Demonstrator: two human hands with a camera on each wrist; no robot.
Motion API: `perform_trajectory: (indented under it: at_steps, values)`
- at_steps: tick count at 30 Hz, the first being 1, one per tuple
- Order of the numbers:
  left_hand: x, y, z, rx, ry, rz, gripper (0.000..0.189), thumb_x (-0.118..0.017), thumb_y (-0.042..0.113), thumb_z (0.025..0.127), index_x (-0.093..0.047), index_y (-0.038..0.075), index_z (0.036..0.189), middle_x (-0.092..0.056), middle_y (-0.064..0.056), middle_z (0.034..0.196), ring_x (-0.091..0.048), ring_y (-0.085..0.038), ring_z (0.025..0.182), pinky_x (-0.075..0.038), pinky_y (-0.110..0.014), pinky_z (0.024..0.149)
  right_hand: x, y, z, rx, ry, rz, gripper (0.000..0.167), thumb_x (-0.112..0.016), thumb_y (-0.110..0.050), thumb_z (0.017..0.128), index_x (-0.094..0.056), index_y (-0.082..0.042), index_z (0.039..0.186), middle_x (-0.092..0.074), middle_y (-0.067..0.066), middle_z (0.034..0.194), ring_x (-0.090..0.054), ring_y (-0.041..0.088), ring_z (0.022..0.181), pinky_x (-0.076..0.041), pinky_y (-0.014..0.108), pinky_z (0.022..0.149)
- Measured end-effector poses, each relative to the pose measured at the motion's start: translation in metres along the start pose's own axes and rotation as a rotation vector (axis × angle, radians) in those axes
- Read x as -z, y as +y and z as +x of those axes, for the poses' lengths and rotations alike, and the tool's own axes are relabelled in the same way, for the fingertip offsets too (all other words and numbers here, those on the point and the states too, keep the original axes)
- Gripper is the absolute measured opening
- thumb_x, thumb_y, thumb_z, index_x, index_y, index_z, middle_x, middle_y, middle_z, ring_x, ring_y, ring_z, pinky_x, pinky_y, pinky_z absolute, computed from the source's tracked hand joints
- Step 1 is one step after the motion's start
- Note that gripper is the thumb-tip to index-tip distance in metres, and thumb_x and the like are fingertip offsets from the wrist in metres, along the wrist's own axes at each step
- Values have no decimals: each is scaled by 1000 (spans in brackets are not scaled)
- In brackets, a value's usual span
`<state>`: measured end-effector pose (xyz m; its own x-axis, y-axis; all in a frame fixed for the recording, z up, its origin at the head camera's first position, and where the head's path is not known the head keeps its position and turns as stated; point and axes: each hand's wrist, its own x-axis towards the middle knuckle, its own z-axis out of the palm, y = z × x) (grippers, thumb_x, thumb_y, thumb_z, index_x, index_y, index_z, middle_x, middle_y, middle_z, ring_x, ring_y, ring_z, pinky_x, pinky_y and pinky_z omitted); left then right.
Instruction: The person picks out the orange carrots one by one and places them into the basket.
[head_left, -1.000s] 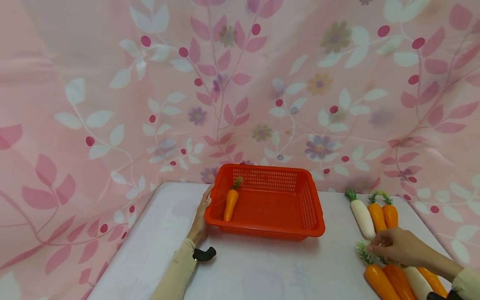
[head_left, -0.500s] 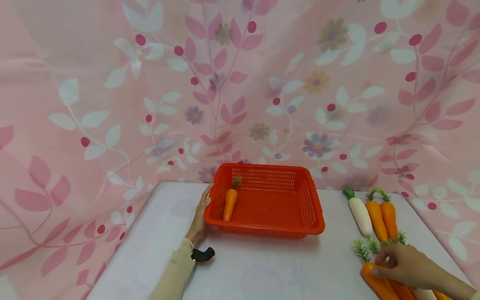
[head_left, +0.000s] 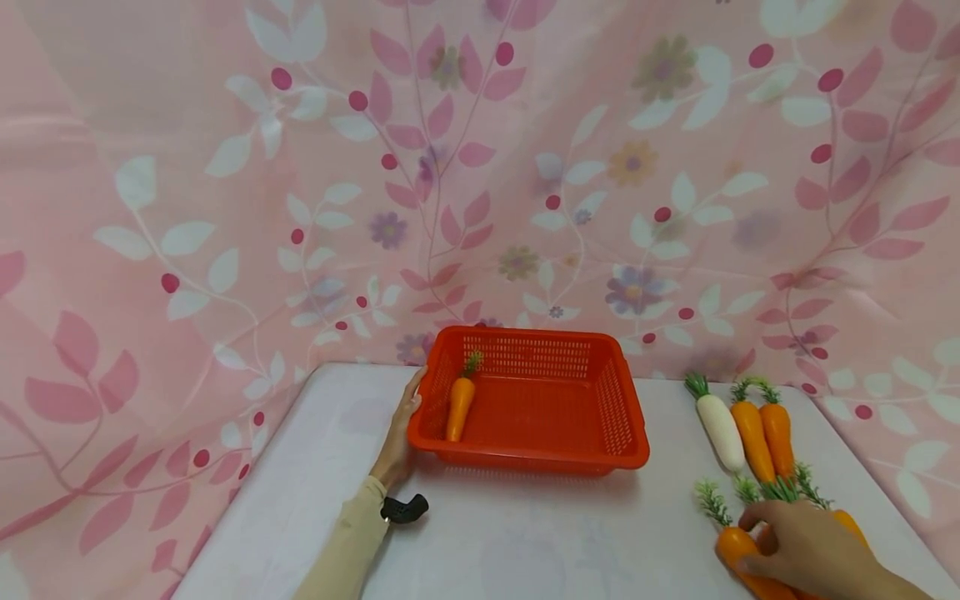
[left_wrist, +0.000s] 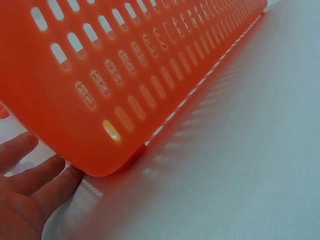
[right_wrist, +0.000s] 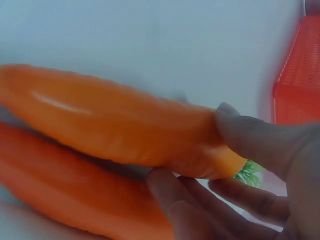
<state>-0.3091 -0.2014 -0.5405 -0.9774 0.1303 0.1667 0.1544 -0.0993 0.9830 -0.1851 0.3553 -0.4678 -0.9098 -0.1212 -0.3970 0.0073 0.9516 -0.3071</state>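
My left hand rests against the left side of the red plastic basket. In the left wrist view its fingers lie nearly straight at the basket's slotted wall. One orange carrot lies inside the basket at the left. At the front right, my right hand pinches another orange carrot near its leafy end. In the right wrist view, thumb and fingers sit on opposite sides of that carrot. A redder carrot lies right beside it, near the fingertips.
Behind the right hand lie a white radish and two more carrots. Other vegetables under the hand are mostly hidden, with leafy tops showing. The white table ends at a pink floral curtain.
My right hand has come down from the leafy tops onto the leftmost front carrot and gripped it. That carrot has shifted slightly left. The left hand and basket have stayed in place.
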Motion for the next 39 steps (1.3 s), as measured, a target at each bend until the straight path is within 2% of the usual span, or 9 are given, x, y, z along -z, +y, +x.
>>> perform_trajectory:
  at_steps: [5,9,16,23,27,31,37,39]
  values:
    - [0,0,-1,4,6,19,57,-33,47,112,-24,40,168,-20,9,176,-24,-35,162,-34,-60,125,-3,-8,3,-6,-14,2,52,-92,-46,78,-73,-14,114,-71,-4,84,-60,17,75,-60,39,71]
    - [1,0,-1,-3,2,29,59,-33,47,112,-22,37,169,-19,8,176,-23,-35,162,-33,-60,125,-5,-12,6,8,-18,-3,50,-91,-44,79,-74,-14,115,-71,-4,86,-60,17,76,-61,42,75]
    - [2,0,0,-9,6,12,55,-34,48,112,-27,44,166,-22,10,175,-27,-33,161,-36,-58,123,-8,-19,10,29,-17,38,43,-89,-36,83,-75,-11,115,-72,-3,90,-61,19,79,-62,44,76]
    - [1,-2,1,-6,4,13,54,-34,47,112,-27,44,166,-20,9,176,-25,-33,162,-33,-59,126,-8,-20,13,46,-30,69,51,-92,-43,79,-75,-9,113,-73,-2,92,-65,19,82,-64,44,78]
    - [2,-3,2,-1,11,15,53,-34,48,112,-28,47,165,-22,11,175,-26,-32,161,-34,-60,125,-6,-17,17,68,-33,111,53,-93,-35,79,-77,-2,117,-77,1,96,-69,20,86,-65,46,80]
    - [2,-4,2,-4,12,10,53,-35,48,112,-29,47,165,-22,11,175,-25,-31,162,-29,-61,127,-4,-13,20,43,-39,169,57,-93,-32,79,-76,2,122,-78,5,99,-70,21,86,-64,46,77]
    - [1,-3,2,-3,17,18,53,-35,48,112,-29,46,165,-21,12,175,-23,-30,162,-26,-61,129,-1,-9,21,9,-61,310,57,-86,-28,88,-70,5,131,-76,6,101,-64,21,74,-60,34,64]
    - [1,-3,2,0,18,16,53,-35,49,112,-29,46,165,-22,12,175,-24,-30,162,-26,-61,129,0,-8,21,19,-86,372,59,-82,-29,92,-66,9,135,-76,6,102,-64,21,76,-61,33,65]
